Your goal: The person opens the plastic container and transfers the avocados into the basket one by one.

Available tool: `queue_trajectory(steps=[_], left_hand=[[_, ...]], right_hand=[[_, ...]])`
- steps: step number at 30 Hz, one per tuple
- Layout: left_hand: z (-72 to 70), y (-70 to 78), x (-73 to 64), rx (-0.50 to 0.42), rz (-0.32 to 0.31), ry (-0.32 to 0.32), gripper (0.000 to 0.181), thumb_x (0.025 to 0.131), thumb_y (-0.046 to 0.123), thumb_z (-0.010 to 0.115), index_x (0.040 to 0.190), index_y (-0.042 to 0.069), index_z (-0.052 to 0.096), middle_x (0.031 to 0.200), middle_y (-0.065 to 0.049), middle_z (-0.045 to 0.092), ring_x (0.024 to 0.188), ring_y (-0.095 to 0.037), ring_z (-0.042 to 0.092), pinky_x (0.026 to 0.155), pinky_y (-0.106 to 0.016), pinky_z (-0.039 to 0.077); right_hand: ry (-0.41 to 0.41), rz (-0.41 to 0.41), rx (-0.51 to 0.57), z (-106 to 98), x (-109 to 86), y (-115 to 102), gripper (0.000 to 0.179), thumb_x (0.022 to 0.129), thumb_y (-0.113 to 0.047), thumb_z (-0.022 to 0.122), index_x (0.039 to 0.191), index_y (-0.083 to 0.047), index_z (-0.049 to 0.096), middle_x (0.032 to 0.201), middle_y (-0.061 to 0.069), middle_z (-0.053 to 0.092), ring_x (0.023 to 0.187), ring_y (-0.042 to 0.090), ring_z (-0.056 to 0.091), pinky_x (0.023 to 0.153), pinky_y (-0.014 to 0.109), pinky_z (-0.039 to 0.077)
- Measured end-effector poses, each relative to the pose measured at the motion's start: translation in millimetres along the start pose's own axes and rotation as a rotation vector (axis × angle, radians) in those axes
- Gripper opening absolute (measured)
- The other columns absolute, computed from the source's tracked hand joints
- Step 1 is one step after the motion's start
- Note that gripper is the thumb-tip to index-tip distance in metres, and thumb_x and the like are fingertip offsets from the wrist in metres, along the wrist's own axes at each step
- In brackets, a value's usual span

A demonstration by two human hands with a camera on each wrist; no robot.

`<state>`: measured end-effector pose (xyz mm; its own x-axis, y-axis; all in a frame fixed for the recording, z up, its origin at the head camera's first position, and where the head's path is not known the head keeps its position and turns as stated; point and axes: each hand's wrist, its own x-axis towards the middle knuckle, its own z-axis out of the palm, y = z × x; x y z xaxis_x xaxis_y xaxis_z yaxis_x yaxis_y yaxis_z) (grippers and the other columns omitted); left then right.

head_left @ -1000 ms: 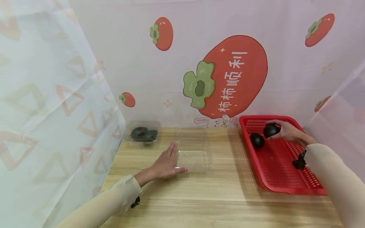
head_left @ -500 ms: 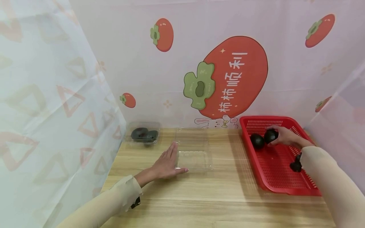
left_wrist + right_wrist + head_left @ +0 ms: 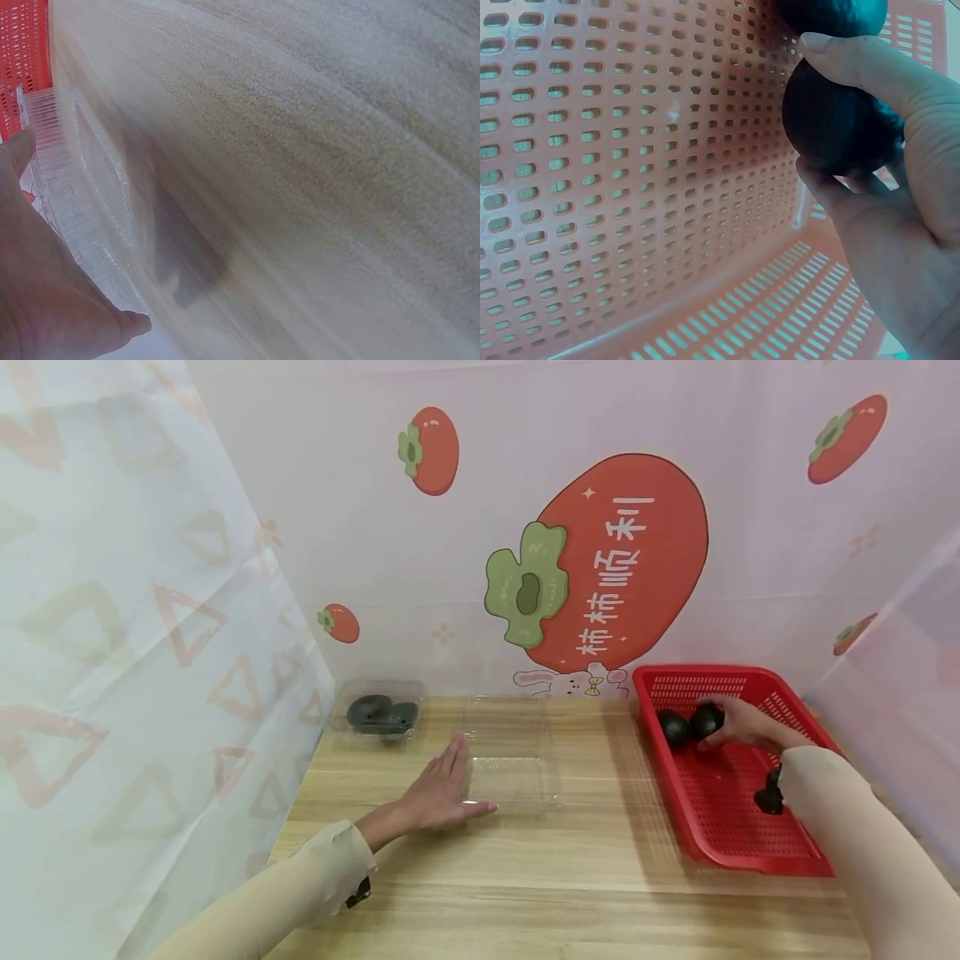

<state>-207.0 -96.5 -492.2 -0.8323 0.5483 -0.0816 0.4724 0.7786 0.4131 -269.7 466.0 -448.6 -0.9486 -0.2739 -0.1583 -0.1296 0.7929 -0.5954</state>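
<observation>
Inside the red basket, my right hand (image 3: 738, 724) grips a dark avocado (image 3: 707, 722) between thumb and fingers. A second avocado (image 3: 673, 727) lies just left of it, against the basket's left wall. In the right wrist view the thumb and curled fingers span the gripped avocado (image 3: 836, 120), and the other avocado (image 3: 836, 15) shows beyond the thumb. My left hand (image 3: 435, 789) has straight, spread fingers against the left side of a clear plastic clamshell box (image 3: 510, 781). The box stands with its lid raised at the back and nothing visible in it.
A closed clear box (image 3: 378, 689) with two dark avocados (image 3: 382, 714) stands at the back left. The red basket (image 3: 686, 827) sits on the right of the wooden table (image 3: 555, 893). Patterned cloth walls (image 3: 420, 552) rise at the back and sides.
My right hand has moved slightly left and lower in the basket with the avocado, bringing it close to the other one. The left hand stays against the clear box.
</observation>
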Motion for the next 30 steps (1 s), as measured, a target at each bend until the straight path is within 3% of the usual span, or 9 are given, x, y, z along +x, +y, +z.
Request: queue_trajectory(steps=[14,30], left_hand=[[-0.4,-1.1,1.8,0.005,0.001,-0.009,0.120,0.097,0.070,0.060,0.167,-0.007,0.001,0.176,-0.026,-0.002,0.164,-0.037,0.006,0.129,-0.058,0.019],[-1.1,-0.5,1.2,0.030,-0.007,-0.018,0.119,0.097,0.072,0.058,0.167,-0.006,0.001,0.176,-0.024,-0.002,0.164,-0.035,0.004,0.129,-0.056,0.019]], right_hand=[[-0.033,0.046,-0.003,5.5,2.7,-1.6,0.088,0.085,-0.012,0.090,0.149,0.017,0.037,0.138,0.041,0.048,0.121,0.055,0.047,0.103,0.075,0.043],[-0.025,0.026,-0.008,4.0,2.0,-11.4,0.089,0.085,-0.017,0.090,0.150,0.016,0.039,0.142,0.042,0.048,0.126,0.057,0.046,0.106,0.079,0.038]])
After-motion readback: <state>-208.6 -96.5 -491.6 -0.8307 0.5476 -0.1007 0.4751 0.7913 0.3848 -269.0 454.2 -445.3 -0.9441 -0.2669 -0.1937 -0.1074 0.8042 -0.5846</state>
